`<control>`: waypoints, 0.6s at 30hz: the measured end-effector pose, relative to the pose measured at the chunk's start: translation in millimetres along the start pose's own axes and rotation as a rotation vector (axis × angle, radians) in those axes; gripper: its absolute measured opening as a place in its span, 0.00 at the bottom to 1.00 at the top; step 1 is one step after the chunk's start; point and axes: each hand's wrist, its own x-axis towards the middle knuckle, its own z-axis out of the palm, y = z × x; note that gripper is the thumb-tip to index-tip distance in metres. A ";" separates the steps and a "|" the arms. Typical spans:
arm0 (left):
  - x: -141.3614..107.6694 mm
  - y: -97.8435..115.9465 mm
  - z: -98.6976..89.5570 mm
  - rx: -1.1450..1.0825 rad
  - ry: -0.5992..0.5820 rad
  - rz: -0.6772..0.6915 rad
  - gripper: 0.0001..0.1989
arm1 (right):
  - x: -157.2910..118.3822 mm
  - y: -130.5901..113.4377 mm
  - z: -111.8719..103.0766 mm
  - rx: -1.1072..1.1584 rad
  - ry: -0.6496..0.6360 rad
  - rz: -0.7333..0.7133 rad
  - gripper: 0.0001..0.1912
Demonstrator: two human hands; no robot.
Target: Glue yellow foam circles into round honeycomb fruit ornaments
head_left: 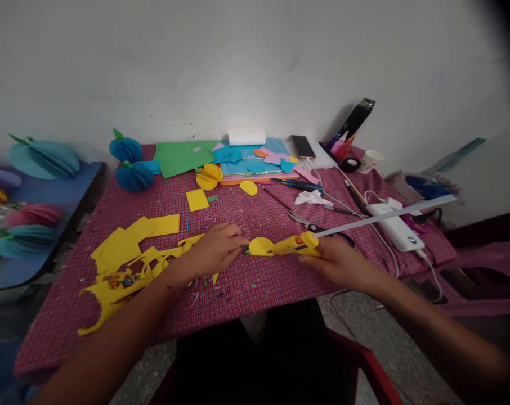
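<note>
Checked cloth (255, 287) separates the yellow half-round piece (260, 246) from the near edge of the counter (221, 315); the left hand (217, 248), palm down, pinches it, the right hand (338, 261) grips the glue gun (294, 244).

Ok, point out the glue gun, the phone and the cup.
Glue gun (292, 245): head view, on its yellow body.
Phone (303, 147): head view, on its dark screen.
Cup (370, 161): head view, on its outer wall.

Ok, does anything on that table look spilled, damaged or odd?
Nothing looks plainly spilled or broken, just untidy: ragged yellow offcuts lie beside the left forearm, small trimmings litter the checked tablecloth, and crumpled white tissue lies beyond the scissors. A long stick juts from the glue gun.
</note>
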 end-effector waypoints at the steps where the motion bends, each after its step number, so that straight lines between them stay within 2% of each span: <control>1: -0.1 -0.2 0.1 -0.002 -0.002 -0.001 0.13 | -1.1 0.8 -1.1 0.007 -0.006 -0.001 0.11; 6: -0.4 -1.1 0.3 -0.017 0.002 -0.003 0.14 | -13.6 9.1 -8.0 0.155 0.040 0.043 0.11; 10: -0.4 -2.5 1.0 -0.029 0.022 0.002 0.13 | -30.3 25.5 -15.6 0.472 0.106 0.214 0.10; 13: -0.9 -4.0 2.2 -0.038 0.043 0.013 0.13 | -38.5 43.2 -24.7 0.687 0.085 0.331 0.13; 15: -1.8 -5.1 2.8 -0.024 0.056 0.024 0.13 | -39.7 58.7 -33.0 0.735 0.091 0.320 0.15; 18: -3.7 -7.1 2.1 0.041 0.083 0.029 0.13 | -36.5 89.2 -46.7 0.640 0.186 0.307 0.19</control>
